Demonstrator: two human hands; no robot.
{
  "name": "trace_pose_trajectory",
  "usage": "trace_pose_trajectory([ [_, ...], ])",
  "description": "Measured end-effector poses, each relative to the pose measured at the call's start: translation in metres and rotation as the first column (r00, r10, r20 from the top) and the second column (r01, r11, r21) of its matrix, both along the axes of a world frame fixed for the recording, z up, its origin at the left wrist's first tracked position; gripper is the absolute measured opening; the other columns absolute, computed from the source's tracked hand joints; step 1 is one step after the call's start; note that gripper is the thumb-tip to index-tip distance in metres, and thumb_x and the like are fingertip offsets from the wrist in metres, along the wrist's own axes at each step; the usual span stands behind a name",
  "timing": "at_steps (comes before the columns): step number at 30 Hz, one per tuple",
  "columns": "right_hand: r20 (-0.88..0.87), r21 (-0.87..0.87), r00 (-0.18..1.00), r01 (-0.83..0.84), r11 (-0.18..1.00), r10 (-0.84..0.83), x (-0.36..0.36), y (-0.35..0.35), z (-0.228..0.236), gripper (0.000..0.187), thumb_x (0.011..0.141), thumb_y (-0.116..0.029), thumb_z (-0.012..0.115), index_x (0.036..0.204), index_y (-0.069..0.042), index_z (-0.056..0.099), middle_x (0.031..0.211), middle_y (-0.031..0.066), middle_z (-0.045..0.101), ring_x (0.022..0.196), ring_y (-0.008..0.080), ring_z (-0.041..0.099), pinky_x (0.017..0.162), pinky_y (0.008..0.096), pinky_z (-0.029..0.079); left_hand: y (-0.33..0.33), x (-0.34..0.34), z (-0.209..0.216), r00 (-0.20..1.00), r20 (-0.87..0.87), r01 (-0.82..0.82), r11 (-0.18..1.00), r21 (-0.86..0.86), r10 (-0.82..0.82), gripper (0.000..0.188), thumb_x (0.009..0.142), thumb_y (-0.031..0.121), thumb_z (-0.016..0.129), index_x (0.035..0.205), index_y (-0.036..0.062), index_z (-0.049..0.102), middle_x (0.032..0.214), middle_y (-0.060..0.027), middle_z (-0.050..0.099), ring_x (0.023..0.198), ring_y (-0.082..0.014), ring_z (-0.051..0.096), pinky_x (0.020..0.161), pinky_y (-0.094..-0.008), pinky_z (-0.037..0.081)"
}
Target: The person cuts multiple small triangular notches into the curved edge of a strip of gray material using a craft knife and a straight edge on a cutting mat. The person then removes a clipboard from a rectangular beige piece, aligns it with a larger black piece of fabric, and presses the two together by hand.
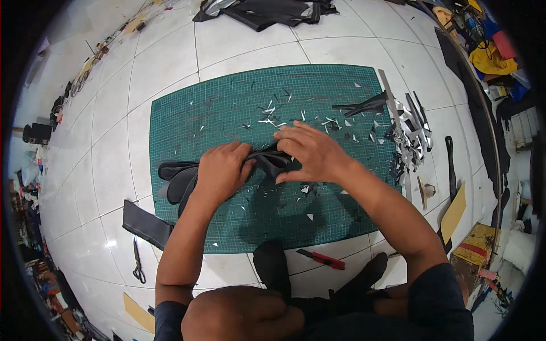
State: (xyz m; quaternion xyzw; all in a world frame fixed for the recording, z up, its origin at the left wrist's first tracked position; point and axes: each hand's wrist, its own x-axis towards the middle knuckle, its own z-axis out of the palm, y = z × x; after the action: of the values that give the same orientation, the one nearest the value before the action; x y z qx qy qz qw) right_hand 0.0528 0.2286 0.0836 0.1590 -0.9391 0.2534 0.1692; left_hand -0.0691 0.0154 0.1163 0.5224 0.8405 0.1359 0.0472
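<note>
A folded bundle of black fabric strips [272, 163] lies over the middle-left of the green cutting mat [227, 94]. My left hand [223, 170] is closed around it, pressing it together. Looped ends of the bundle stick out to the left of that hand. My right hand [313, 150] grips the looped right end, fingers bent over its far side and the thumb on the near side. The fingertips are partly hidden by the fabric. Small white and black cut scraps [270, 116] are scattered over the mat beyond my hands.
Near my feet lies a red utility knife [321, 260]. Scissors [138, 261] and a black fabric band [147, 223] are at left. Silver and black offcuts [414, 128] are heaped beyond the mat's right edge, near a yellow box [478, 245]. Black material [267, 12] lies at the far side.
</note>
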Motion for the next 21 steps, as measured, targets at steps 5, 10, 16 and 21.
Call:
trace_pose_trajectory([
  [5,-0.034,-0.141,0.999,0.024,0.99,-0.029,0.005,-0.009,-0.018,0.056,0.074,-0.04,0.08,0.112,-0.007,0.056,0.116,0.013,0.06,0.114,0.0347,0.057,0.108,0.0509,0.039,0.0,0.002,-0.001,1.0,-0.015,-0.012,1.0,0.007,0.012,0.018,0.083,0.021,0.068,0.091,0.0065,0.06,0.083,-0.011,0.062,0.082,-0.0325,0.064,0.073,-0.0443,0.049],
  [10,0.164,-0.643,0.959,0.282,0.712,-0.232,0.011,-0.034,-0.037,0.045,0.078,-0.019,0.075,0.115,-0.005,0.055,0.11,0.0128,0.06,0.106,0.0309,0.061,0.095,0.0424,0.049,-0.001,0.002,-0.003,1.0,-0.001,0.005,1.0,0.006,-0.005,0.018,0.083,0.02,0.068,0.091,0.0064,0.06,0.083,-0.0107,0.062,0.081,-0.0324,0.063,0.073,-0.0441,0.049],
  [16,0.361,-0.55,0.916,0.36,0.753,-0.174,0.011,-0.027,-0.042,0.047,0.077,-0.016,0.079,0.117,-0.003,0.057,0.108,0.0104,0.062,0.104,0.0273,0.063,0.094,0.0386,0.049,-0.004,0.0,-0.003,0.998,-0.035,0.058,0.998,0.004,-0.057,0.015,0.084,0.021,0.067,0.091,0.0087,0.062,0.081,-0.0072,0.063,0.08,-0.028,0.065,0.072,-0.0409,0.048],
  [21,0.467,-0.455,0.875,0.364,0.813,-0.13,0.009,-0.016,-0.044,0.043,0.079,-0.021,0.077,0.113,-0.003,0.059,0.106,0.0125,0.062,0.1,0.0285,0.063,0.088,0.0387,0.05,-0.004,0.0,-0.003,0.996,-0.043,0.073,0.997,0.022,-0.072,0.015,0.085,0.021,0.066,0.092,0.0085,0.063,0.081,-0.0074,0.064,0.08,-0.0281,0.065,0.072,-0.0402,0.048],
])
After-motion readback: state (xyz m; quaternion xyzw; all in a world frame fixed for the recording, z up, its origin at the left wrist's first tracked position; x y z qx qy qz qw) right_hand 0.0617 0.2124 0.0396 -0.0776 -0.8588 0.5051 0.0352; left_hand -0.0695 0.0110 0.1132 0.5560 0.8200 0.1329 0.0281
